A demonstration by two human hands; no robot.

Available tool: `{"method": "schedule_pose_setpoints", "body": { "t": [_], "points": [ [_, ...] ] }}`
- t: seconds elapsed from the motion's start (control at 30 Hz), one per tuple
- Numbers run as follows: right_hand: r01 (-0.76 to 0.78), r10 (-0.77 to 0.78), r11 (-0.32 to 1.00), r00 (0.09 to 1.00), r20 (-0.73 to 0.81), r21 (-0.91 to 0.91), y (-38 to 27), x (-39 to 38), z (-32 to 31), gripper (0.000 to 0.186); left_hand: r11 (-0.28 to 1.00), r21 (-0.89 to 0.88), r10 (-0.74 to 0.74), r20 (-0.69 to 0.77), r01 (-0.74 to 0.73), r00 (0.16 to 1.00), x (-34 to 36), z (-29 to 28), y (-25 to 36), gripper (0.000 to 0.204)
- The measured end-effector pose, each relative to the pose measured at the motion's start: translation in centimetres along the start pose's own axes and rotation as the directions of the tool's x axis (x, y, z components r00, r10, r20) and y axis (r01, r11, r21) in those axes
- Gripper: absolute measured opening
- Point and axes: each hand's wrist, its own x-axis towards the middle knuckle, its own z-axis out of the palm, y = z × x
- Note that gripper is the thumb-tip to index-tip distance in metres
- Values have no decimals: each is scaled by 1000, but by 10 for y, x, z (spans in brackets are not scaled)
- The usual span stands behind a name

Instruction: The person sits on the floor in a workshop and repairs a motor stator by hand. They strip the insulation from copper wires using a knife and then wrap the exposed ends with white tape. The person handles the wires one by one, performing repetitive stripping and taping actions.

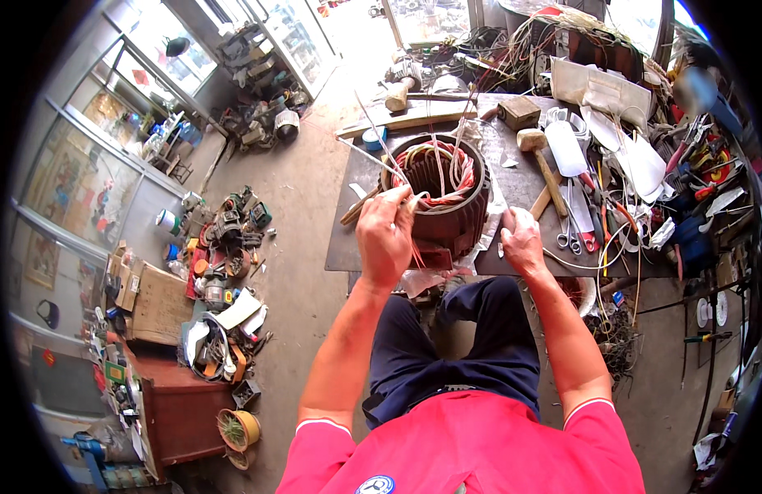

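A dark, round motor stator [451, 230] stands on the table in front of me, its open end up. Red and white winding wires [434, 188] line the inside of its rim, and several thin leads rise out of it. My left hand [384, 235] is at the stator's near left rim, fingers pinched on a lead wire with pale sleeving [394, 170]. Red strands show just below those fingers. My right hand [522, 240] is closed just right of the stator, beside crumpled clear plastic film [494, 210]; what its fingers hold, if anything, I cannot make out.
On the table [513, 183] lie a wooden mallet [545, 169], scissors [570, 226], a blue tape roll [374, 137] and a wooden block [518, 112]. Tools and papers crowd the right side. Motor parts [233, 222] and a cardboard box [160, 305] sit on the floor to the left.
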Motion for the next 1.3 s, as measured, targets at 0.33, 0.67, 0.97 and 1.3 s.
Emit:
{"method": "schedule_pose_setpoints", "body": {
  "t": [0.33, 0.67, 0.97, 1.3],
  "points": [
    [170, -190, 976, 970, -150, -134, 4, -34, 24, 37, 960, -273, -21, 151, 62, 988, 5, 0, -12, 32],
    [168, -181, 982, 967, -178, -90, 7, -34, 25, 31, 975, -97, 214, 161, -200, 963, -6, -4, -7, 29],
    [171, -181, 983, 965, -192, -67, 5, -34, 25, 26, 849, -461, -306, -26, 260, 952, -15, 6, -32, 11],
    [180, -191, 981, 960, -204, -71, 3, -35, 24, 23, 705, -622, -393, 57, 340, 918, -12, 0, -23, 10]
  ]
}}
